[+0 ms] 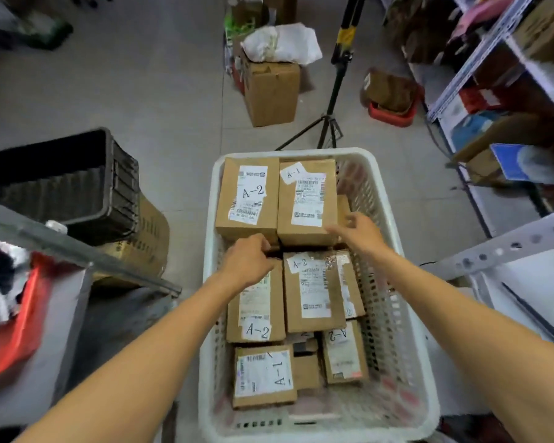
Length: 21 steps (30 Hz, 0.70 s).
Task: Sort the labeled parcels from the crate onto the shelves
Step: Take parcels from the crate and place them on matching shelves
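Currently: white crate [210, 203] on the floor between the shelves [480, 49], packed with brown labeled parcels.

- Far row: an A-2 parcel [248, 193] on the left, touching an A-1 parcel [307, 203] on the right.
- Nearer: two more A-2 parcels [256, 308] side by side, then another A-1 parcel [264, 375] closest to the camera.

Left hand [250, 260] — fingers curled together, tips down in the gap between the far and near rows; cannot tell which parcel it holds, if any.

Right hand [359, 231] — fingers apart and loosely bent at the near right corner of the far A-1 parcel, thumb at its edge; blurred.

Off to the left stands a black bin [77, 180]; a tripod [333, 100] stands beyond the crate.
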Each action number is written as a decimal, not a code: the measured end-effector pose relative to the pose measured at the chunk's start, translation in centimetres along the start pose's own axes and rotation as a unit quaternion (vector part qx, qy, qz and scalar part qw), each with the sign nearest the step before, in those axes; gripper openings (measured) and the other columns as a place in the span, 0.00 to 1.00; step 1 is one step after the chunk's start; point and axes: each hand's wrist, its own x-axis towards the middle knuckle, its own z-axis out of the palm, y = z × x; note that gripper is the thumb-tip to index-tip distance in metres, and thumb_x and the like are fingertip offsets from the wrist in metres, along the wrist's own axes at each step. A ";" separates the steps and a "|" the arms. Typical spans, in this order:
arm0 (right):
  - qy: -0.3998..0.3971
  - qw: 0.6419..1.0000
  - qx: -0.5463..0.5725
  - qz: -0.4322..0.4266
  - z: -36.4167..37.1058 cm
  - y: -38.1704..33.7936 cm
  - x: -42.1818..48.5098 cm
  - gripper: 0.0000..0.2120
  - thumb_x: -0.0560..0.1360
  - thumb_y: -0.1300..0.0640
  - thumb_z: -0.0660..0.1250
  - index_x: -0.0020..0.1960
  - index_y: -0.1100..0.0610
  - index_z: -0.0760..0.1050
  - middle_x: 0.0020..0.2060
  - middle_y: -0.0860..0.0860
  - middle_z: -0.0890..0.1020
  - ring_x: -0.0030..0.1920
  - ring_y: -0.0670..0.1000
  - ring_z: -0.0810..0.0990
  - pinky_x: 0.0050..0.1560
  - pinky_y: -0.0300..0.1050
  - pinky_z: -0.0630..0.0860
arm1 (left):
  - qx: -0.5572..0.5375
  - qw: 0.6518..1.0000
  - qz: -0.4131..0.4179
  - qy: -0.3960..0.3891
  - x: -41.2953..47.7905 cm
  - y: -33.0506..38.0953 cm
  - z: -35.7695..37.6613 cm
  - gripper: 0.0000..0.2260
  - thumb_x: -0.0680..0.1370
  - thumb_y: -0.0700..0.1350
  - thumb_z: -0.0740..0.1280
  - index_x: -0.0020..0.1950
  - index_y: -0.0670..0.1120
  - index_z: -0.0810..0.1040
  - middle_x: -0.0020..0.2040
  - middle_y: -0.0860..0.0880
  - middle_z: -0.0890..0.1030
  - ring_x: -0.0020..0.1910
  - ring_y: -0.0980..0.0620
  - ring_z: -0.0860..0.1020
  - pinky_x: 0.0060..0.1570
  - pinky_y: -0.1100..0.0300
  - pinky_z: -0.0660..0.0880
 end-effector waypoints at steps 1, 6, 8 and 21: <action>0.008 1.000 0.020 0.016 0.5 0.3 1.4 0.33 0.72 0.44 0.72 0.70 0.59 0.66 0.64 0.54 0.75 0.57 0.50 0.74 0.55 0.46 0.71 | -0.020 1.000 -0.008 0.013 0.9 0.1 0.0 0.14 0.74 0.41 0.67 0.60 0.46 0.75 0.51 0.47 0.81 0.52 0.47 0.79 0.56 0.50 0.76; -0.021 0.986 0.149 0.075 3.4 1.8 6.2 0.12 0.73 0.45 0.69 0.50 0.49 0.70 0.58 0.52 0.80 0.52 0.49 0.79 0.57 0.46 0.75 | -0.057 0.997 -0.021 0.038 3.0 -0.7 1.2 0.12 0.75 0.40 0.64 0.58 0.46 0.77 0.47 0.49 0.82 0.49 0.48 0.80 0.55 0.49 0.77; -0.054 0.971 0.219 0.074 4.4 2.5 7.3 0.18 0.73 0.47 0.71 0.59 0.52 0.72 0.57 0.49 0.80 0.60 0.52 0.78 0.65 0.51 0.72 | -0.067 0.997 -0.026 0.039 3.4 -1.3 1.7 0.12 0.75 0.40 0.63 0.58 0.46 0.77 0.47 0.49 0.81 0.49 0.49 0.80 0.54 0.50 0.77; -0.076 0.923 0.373 0.055 -0.7 2.1 1.6 0.37 0.66 0.61 0.73 0.72 0.50 0.64 0.61 0.53 0.80 0.57 0.58 0.81 0.44 0.50 0.81 | -0.163 0.986 0.008 0.037 2.1 1.1 -1.5 0.21 0.73 0.50 0.72 0.64 0.48 0.72 0.50 0.53 0.78 0.49 0.54 0.77 0.48 0.60 0.73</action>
